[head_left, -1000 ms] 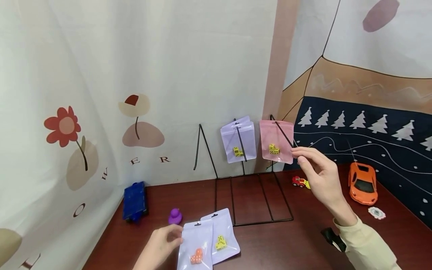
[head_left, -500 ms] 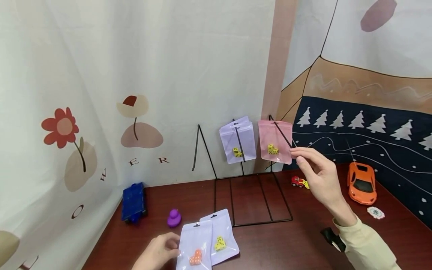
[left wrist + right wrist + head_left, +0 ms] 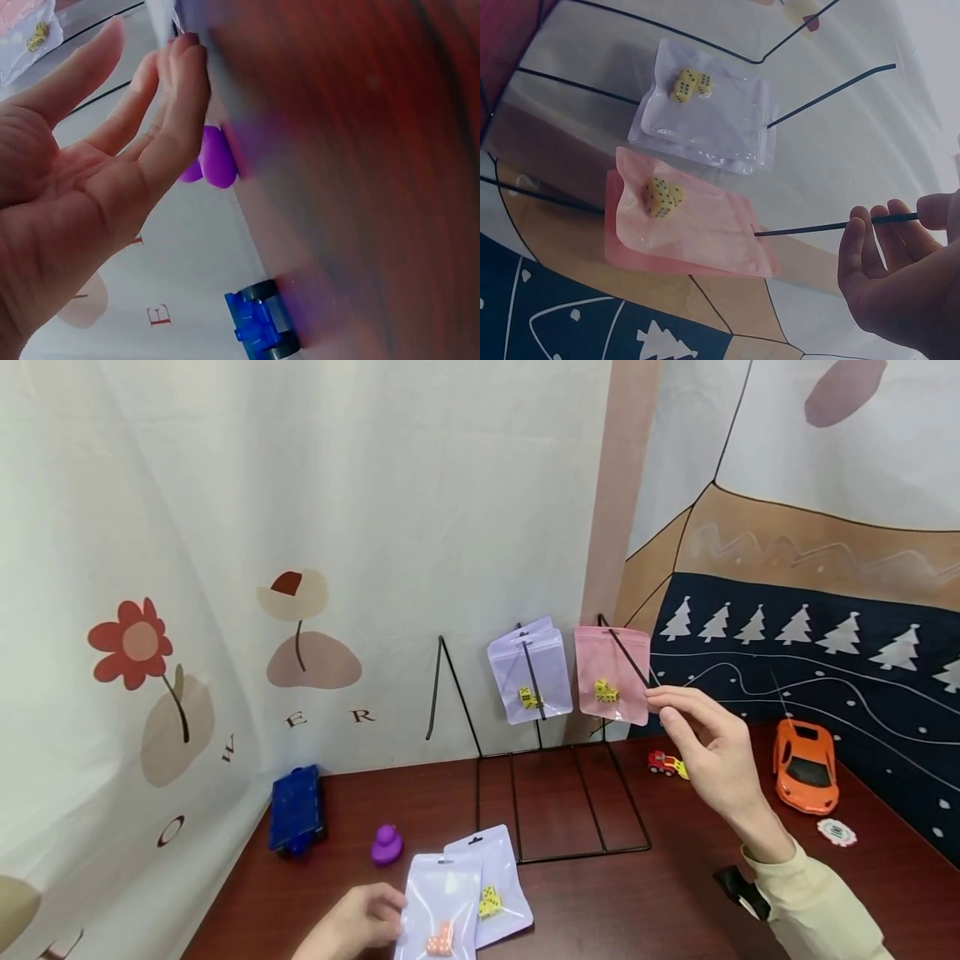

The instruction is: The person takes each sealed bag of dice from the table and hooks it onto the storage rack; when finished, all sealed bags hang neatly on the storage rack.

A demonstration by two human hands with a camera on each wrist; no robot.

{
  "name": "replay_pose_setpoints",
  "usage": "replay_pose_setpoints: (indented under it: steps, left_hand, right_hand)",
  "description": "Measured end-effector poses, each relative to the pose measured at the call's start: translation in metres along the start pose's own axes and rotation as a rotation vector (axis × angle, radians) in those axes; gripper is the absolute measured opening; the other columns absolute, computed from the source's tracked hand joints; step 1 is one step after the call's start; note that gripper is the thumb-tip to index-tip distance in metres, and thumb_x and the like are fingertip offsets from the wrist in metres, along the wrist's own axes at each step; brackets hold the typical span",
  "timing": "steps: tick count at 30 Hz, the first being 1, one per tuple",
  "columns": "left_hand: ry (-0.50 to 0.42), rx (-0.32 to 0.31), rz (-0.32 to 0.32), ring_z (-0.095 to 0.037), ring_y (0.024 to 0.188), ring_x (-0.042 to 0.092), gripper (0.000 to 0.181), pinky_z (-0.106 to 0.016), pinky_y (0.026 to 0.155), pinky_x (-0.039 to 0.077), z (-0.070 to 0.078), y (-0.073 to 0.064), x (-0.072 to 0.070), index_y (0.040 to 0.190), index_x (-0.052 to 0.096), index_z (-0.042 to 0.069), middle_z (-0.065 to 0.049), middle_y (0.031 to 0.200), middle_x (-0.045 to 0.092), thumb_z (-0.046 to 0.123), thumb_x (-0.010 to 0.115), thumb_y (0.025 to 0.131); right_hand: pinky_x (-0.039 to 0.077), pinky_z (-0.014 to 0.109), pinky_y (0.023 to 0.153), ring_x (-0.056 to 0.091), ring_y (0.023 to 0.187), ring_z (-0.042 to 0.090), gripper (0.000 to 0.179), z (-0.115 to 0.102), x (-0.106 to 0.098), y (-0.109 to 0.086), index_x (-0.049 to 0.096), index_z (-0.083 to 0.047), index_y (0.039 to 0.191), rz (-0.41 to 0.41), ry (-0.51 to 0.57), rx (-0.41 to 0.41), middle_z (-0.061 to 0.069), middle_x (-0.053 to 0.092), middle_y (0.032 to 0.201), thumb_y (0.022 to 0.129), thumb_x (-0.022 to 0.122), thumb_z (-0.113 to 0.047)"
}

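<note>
My right hand (image 3: 716, 760) pinches the tip of a black wire hook (image 3: 802, 231) between thumb and fingers. A pink zip bag (image 3: 611, 652) of yellow dice hangs farther back on that hook; the right wrist view shows another pink layer behind it. Low in the head view, my left hand (image 3: 356, 922) touches the left edge of a pale purple zip bag (image 3: 442, 902) holding orange dice, its thumb standing apart from the fingers (image 3: 184, 90) in the left wrist view. This bag overlaps another purple bag (image 3: 506, 868) with yellow dice.
The black wire rack (image 3: 585, 857) also carries purple bags (image 3: 543, 668) on its middle hook; its left hook (image 3: 435, 693) is bare. Around it are a blue toy vehicle (image 3: 296, 810), purple duck (image 3: 387, 845), red-yellow toy (image 3: 663, 764), orange car (image 3: 806, 768) and poker chip (image 3: 836, 832).
My left hand has slid down along the bag of orange dice, and that bag has shifted slightly right. My right hand keeps its pinch on the hook tip.
</note>
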State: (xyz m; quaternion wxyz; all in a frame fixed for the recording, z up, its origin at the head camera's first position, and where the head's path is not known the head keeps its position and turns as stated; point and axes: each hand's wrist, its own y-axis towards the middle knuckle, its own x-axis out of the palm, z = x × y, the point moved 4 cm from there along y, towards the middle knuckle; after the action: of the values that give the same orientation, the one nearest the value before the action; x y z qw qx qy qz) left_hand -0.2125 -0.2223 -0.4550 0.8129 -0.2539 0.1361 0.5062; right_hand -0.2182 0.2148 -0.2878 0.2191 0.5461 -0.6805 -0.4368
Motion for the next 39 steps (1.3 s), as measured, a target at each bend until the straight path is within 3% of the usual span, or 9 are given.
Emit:
replay_pose_setpoints:
  steps: [5,14,20,26,30,39]
  left_hand:
    - [-0.037,0.076,-0.017,-0.020,0.075,0.058,0.023,-0.036,0.066,0.054,0.004,0.001,0.004,0.098,0.062,-0.002,-0.006,0.078,0.060,-0.005,0.068,0.076]
    - [0.010,0.166,0.013,-0.021,0.076,0.055,0.027,-0.027,0.060,0.050,0.009,0.001,0.009,0.096,0.063,0.000,-0.005,0.081,0.058,-0.009,0.066,0.071]
    - [0.006,0.161,0.044,-0.021,0.078,0.059,0.027,-0.030,0.065,0.055,0.015,0.000,0.007,0.098,0.064,-0.001,-0.006,0.083,0.061,-0.009,0.065,0.072]
    - [0.012,0.149,0.078,-0.022,0.081,0.062,0.026,-0.035,0.069,0.056,0.026,-0.004,0.001,0.102,0.065,0.000,-0.006,0.088,0.062,-0.006,0.066,0.077]
    - [0.010,0.164,0.123,-0.022,0.082,0.062,0.025,-0.032,0.069,0.055,0.034,-0.007,-0.002,0.103,0.065,0.000,-0.005,0.088,0.063,-0.003,0.068,0.079]
    - [-0.002,0.253,0.311,-0.014,0.082,0.065,0.025,-0.024,0.073,0.053,0.053,-0.017,-0.006,0.103,0.068,0.003,-0.005,0.094,0.069,0.007,0.074,0.079]
  right_hand:
    - [0.048,0.018,0.088,0.060,0.099,0.016,0.028,-0.001,0.000,0.001,0.066,0.006,0.109,0.000,-0.002,-0.009,0.016,0.062,0.110,0.087,0.053,0.018]
    - [0.048,0.018,0.086,0.059,0.098,0.015,0.028,0.001,0.000,-0.002,0.065,0.006,0.110,-0.005,-0.011,0.008,0.015,0.062,0.111,0.088,0.053,0.017]
    - [0.046,0.017,0.089,0.058,0.106,0.019,0.029,-0.002,0.000,0.000,0.065,0.008,0.108,0.019,-0.007,-0.029,0.020,0.062,0.112,0.085,0.053,0.022]
    - [0.045,0.019,0.093,0.057,0.110,0.022,0.025,-0.022,0.003,0.004,0.062,0.016,0.104,0.029,0.019,-0.062,0.029,0.060,0.108,0.084,0.050,0.025]
    - [0.045,0.018,0.092,0.057,0.108,0.022,0.023,-0.029,0.004,0.006,0.062,0.017,0.102,0.037,0.028,-0.073,0.028,0.060,0.107,0.084,0.050,0.024]
    - [0.045,0.019,0.092,0.057,0.109,0.020,0.024,-0.028,0.005,0.006,0.062,0.016,0.103,0.012,0.027,-0.051,0.030,0.059,0.107,0.084,0.051,0.024]
